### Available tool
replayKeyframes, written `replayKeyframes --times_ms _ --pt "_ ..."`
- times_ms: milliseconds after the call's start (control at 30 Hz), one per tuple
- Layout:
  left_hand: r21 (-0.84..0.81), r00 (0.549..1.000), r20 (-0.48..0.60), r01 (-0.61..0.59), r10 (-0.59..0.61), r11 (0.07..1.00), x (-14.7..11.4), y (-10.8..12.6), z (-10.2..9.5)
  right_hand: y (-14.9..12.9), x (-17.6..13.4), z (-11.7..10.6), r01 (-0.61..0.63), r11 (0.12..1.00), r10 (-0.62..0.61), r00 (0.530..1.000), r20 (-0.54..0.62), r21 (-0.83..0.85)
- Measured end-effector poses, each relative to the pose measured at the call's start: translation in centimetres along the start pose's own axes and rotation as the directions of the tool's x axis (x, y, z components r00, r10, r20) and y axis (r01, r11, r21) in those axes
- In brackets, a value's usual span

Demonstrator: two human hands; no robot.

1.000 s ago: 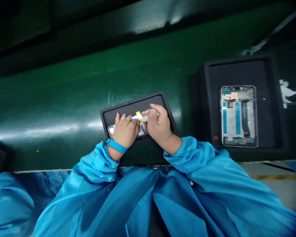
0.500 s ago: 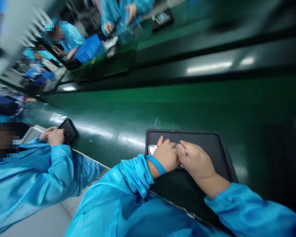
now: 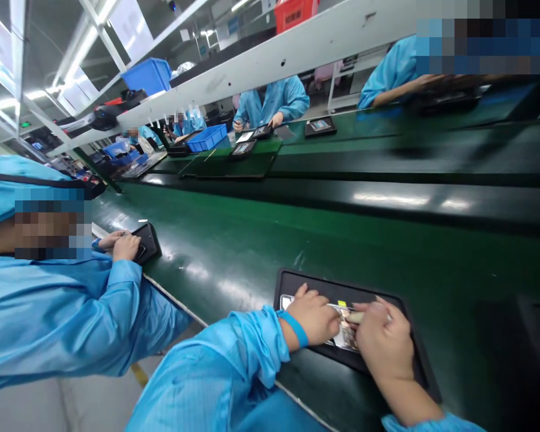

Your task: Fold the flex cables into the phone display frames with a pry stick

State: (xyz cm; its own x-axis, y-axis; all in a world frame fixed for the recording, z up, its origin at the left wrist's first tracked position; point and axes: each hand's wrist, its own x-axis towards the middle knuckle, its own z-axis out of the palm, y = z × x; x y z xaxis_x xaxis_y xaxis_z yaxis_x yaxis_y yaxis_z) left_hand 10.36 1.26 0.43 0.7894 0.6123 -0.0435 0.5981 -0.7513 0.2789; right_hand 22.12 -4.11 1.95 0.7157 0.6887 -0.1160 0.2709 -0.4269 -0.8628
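Right hand (image 3: 384,336) pinching a pale thin stick (image 3: 355,317), left hand (image 3: 312,316) on an opened silver phone (image 3: 347,337), in a black boxy tray (image 3: 364,294), left grip too hidden to tell

Left hand (image 3: 312,318) palm down, fingers (image 3: 303,292) fanned, right hand (image 3: 384,336) beside it, fingers curled

Shows as an opened phone (image 3: 344,338), partly covered, silvery inside, with a yellow tab (image 3: 341,303) at its far edge, lying flat in a black tray (image 3: 330,289) on the counter (image 3: 247,246). Held aslant over it as a pale, stick-like tool (image 3: 355,317).
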Motion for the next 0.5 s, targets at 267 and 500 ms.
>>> replayKeyframes --times_ms 267,500 --pt "0.02 0.999 0.022 -0.049 0.048 0.999 0.2 -0.1 -0.7 0.2 0.4 0.1 -0.037 0.999 0.038 0.999 -0.031 0.02" --pt "0.054 0.997 -0.002 -0.08 0.08 0.995 0.6 -0.2 -0.8 2.0 0.2 1.4 0.072 0.966 -0.035 0.988 -0.149 0.25"
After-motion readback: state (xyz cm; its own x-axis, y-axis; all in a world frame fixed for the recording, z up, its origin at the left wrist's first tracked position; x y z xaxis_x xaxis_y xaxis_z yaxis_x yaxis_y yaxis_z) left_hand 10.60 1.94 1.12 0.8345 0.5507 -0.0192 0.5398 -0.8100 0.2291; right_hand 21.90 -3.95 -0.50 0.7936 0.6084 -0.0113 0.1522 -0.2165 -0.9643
